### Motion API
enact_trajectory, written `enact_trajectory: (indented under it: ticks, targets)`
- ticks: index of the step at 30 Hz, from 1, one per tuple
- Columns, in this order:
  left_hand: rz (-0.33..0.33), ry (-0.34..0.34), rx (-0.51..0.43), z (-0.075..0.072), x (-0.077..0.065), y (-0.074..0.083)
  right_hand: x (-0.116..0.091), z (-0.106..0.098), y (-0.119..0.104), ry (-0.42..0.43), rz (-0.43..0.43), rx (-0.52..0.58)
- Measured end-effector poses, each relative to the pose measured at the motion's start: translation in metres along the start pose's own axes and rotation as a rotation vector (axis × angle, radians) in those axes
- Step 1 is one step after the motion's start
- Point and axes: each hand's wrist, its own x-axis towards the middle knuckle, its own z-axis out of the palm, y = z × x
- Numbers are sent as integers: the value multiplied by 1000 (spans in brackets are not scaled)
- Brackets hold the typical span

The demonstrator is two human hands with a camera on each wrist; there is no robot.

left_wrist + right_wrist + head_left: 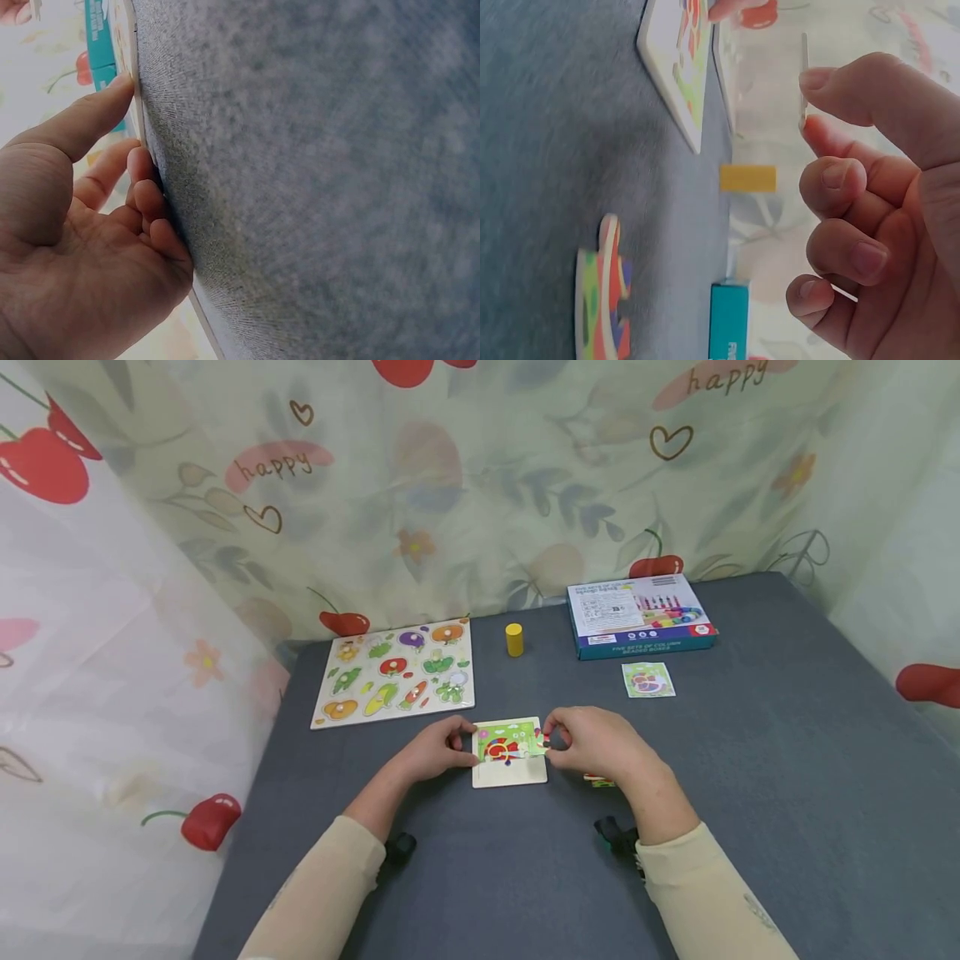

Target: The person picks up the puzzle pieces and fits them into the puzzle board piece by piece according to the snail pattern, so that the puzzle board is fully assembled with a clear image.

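Note:
A small puzzle board (510, 774) with a pale wooden frame lies in front of me, its upper part filled with a green and red picture and its lower strip bare. At its left edge my left hand (435, 747) holds it, thumb and index fingertip on the rim and the other fingers curled. My right hand (600, 743) pinches a thin puzzle piece (805, 82) between thumb and index finger, close over the board's right side. Beside the right wrist lie loose colourful puzzle pieces (600, 300), partly hidden by that hand in the head view.
A vegetable knob puzzle (399, 672) lies at the back left. Behind the small board stands a yellow cylinder (513, 640). Further right are a flat boxed bead set (641, 617) and a small picture card (648, 680). A patterned curtain (480, 485) hangs behind the grey table.

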Motion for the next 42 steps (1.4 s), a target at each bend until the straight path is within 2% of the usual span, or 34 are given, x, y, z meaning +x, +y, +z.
enact_trajectory:
  ticks: [6,10,19,29,42]
  targets:
    - [10,-4,9,0,2,1,8,3,-10,-7,-37,-11]
    - [9,-5,11,0,2,1,13,7,-18,-27,-30,-5]
    - [7,-4,13,0,0,1,28,27,-28,-83,-50,-28]
    - [15,-3,21,1,1,0,42,51,-33,-105,-41,-77]
    - [3,4,19,1,0,1,48,63,-36,-124,-40,-82]
